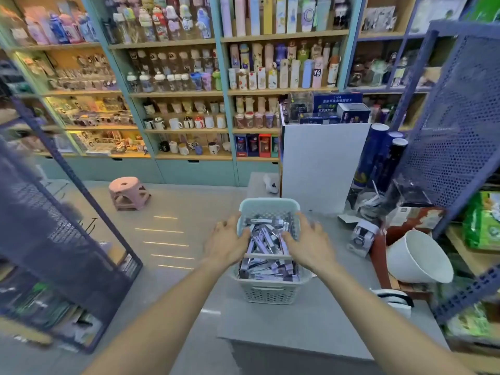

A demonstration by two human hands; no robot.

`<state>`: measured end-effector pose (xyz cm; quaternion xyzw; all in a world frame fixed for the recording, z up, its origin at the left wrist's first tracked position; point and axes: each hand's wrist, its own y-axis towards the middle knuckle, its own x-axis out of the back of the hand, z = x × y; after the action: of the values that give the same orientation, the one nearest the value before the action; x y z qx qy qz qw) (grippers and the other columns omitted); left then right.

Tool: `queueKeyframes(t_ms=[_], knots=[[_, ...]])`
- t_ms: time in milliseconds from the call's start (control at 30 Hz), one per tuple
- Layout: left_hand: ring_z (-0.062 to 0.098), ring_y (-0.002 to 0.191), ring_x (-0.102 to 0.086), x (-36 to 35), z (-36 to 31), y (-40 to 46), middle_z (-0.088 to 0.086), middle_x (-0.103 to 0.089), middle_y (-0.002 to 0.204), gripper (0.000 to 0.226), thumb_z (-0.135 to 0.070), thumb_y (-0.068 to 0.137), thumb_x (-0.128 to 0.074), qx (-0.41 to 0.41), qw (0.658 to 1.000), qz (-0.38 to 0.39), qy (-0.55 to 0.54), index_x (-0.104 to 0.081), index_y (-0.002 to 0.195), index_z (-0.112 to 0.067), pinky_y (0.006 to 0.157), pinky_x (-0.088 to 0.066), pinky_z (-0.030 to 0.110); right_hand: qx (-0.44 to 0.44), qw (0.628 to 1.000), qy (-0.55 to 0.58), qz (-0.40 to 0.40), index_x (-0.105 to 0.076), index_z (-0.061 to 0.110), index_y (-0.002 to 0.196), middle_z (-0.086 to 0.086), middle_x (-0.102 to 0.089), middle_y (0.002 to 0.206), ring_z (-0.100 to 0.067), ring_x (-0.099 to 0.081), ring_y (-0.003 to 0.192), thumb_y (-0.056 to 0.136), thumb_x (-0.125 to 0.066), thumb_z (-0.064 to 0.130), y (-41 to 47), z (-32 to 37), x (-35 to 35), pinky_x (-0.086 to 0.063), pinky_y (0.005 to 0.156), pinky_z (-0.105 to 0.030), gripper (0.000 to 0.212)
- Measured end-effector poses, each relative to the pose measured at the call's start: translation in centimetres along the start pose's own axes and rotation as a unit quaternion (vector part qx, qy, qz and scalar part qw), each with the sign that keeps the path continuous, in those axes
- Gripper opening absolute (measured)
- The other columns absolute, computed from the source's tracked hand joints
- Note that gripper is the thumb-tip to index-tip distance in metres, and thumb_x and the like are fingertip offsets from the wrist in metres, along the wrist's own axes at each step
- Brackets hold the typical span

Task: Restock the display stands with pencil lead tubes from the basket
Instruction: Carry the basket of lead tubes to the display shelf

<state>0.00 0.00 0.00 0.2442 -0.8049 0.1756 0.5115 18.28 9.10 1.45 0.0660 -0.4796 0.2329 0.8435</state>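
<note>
Basket (270,292) sits on the grey counter (284,328), mid-width, toward its far edge, long axis pointing away from the person. Left hand (230,243) on the left rim, right hand (307,246) on the right rim, equally near. Fingers spread and relaxed; probably touching the rims, blur hides contact. Lead tubes (266,249) heaped inside, between the hands, below fingertips.

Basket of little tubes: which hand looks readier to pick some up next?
Probably the right hand. Its fingers already reach over the basket rim onto the tubes. The left hand lies more on the outer rim, so it seems better placed to steady the basket.
</note>
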Motion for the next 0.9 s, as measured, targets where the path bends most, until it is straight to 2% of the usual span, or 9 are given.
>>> queueKeyframes(t_ms=[133, 233, 267, 367, 533, 633, 733, 833, 900], knots=[[0.037, 0.113, -0.059, -2.0, 0.8, 3.9, 0.017, -0.06, 0.126, 0.05, -0.043, 0.105, -0.037, 0.038, 0.999, 0.029, 0.002, -0.03, 0.152, -0.03, 0.091, -0.048, 0.045, -0.055, 0.998, 0.026, 0.012, -0.02, 0.017, 0.152, -0.021, -0.042, 0.144, -0.04, -0.047, 0.13, 0.102, -0.048, 0.038, 3.5, -0.4, -1.7, -0.044, 0.099, -0.052, 0.062], [0.037, 0.098, -0.065, -3.7, 0.9, 5.5, 0.016, -0.068, 0.113, 0.042, -0.024, 0.1, -0.041, 0.054, 0.998, 0.036, 0.0, -0.036, 0.141, -0.019, 0.082, -0.053, 0.044, -0.067, 0.998, 0.005, -0.009, -0.024, 0.014, 0.147, -0.016, -0.055, 0.12, -0.035, -0.057, 0.096, 0.097, -0.046, 0.014, 5.2, -1.1, -3.4, -0.049, 0.075, -0.044, 0.054], [0.038, 0.096, -0.065, -4.1, 1.0, 5.9, 0.016, -0.069, 0.111, 0.042, -0.017, 0.097, -0.042, 0.057, 0.998, 0.038, 0.0, -0.038, 0.139, -0.017, 0.079, -0.052, 0.042, -0.067, 0.998, -0.006, -0.013, -0.026, 0.014, 0.144, -0.012, -0.057, 0.109, -0.031, -0.055, 0.085, 0.093, -0.046, 0.008, 5.6, -1.2, -3.8, -0.045, 0.067, -0.04, 0.054], [0.039, 0.098, -0.065, -4.8, 1.1, 6.4, 0.017, -0.068, 0.111, 0.041, -0.01, 0.093, -0.044, 0.062, 0.997, 0.037, -0.007, -0.042, 0.133, -0.015, 0.081, -0.053, 0.045, -0.075, 0.997, -0.025, -0.017, -0.027, 0.016, 0.141, -0.008, -0.057, 0.096, -0.026, -0.054, 0.076, 0.087, -0.047, -0.002, 6.2, -1.6, -4.7, -0.038, 0.057, -0.036, 0.061], [0.03, 0.09, -0.061, -4.3, 1.6, 5.5, 0.011, -0.069, 0.113, 0.034, -0.01, 0.098, -0.047, 0.053, 0.998, 0.029, -0.011, -0.049, 0.132, -0.015, 0.078, -0.054, 0.04, -0.056, 0.998, -0.006, -0.03, -0.038, 0.013, 0.139, -0.012, -0.059, 0.11, -0.028, -0.051, 0.089, 0.086, -0.045, -0.006, 5.7, -1.7, -4.6, -0.042, 0.07, -0.038, 0.056], [0.03, 0.091, -0.062, -3.2, 2.4, 3.3, 0.01, -0.069, 0.112, 0.033, -0.015, 0.099, -0.047, 0.057, 0.998, 0.021, -0.028, -0.048, 0.133, -0.02, 0.078, -0.054, 0.04, -0.031, 0.999, 0.011, -0.03, -0.043, 0.016, 0.133, -0.009, -0.06, 0.106, -0.029, -0.055, 0.092, 0.084, -0.05, -0.005, 3.9, -1.0, -4.5, -0.048, 0.072, -0.038, 0.054], [0.028, 0.087, -0.057, -1.1, 3.9, 0.4, 0.009, -0.069, 0.113, 0.032, -0.016, 0.101, -0.049, 0.066, 0.997, 0.007, -0.043, -0.049, 0.133, -0.02, 0.073, -0.045, 0.035, -0.002, 0.999, 0.04, -0.025, -0.047, 0.022, 0.125, -0.005, -0.061, 0.102, -0.031, -0.059, 0.093, 0.081, -0.054, 0.002, 1.3, 0.6, -4.3, -0.055, 0.074, -0.044, 0.049], [0.031, 0.1, -0.064, 1.0, 6.7, -2.8, 0.008, -0.069, 0.122, 0.04, -0.018, 0.1, -0.052, 0.08, 0.994, -0.02, -0.073, -0.049, 0.139, -0.023, 0.084, -0.052, 0.036, 0.016, 0.995, 0.096, 0.006, -0.05, 0.02, 0.127, -0.002, -0.062, 0.103, -0.028, -0.057, 0.091, 0.084, -0.055, -0.002, -1.6, 3.2, -4.3, -0.049, 0.076, -0.038, 0.049], [0.03, 0.101, -0.065, 2.4, 9.2, -4.9, 0.007, -0.067, 0.127, 0.042, -0.019, 0.099, -0.054, 0.103, 0.989, -0.03, -0.102, -0.049, 0.139, -0.027, 0.089, -0.054, 0.039, 0.018, 0.99, 0.133, 0.039, -0.048, 0.021, 0.135, 0.0, -0.061, 0.107, -0.026, -0.058, 0.095, 0.088, -0.054, -0.003, -3.3, 5.2, -5.4, -0.05, 0.083, -0.038, 0.054]])
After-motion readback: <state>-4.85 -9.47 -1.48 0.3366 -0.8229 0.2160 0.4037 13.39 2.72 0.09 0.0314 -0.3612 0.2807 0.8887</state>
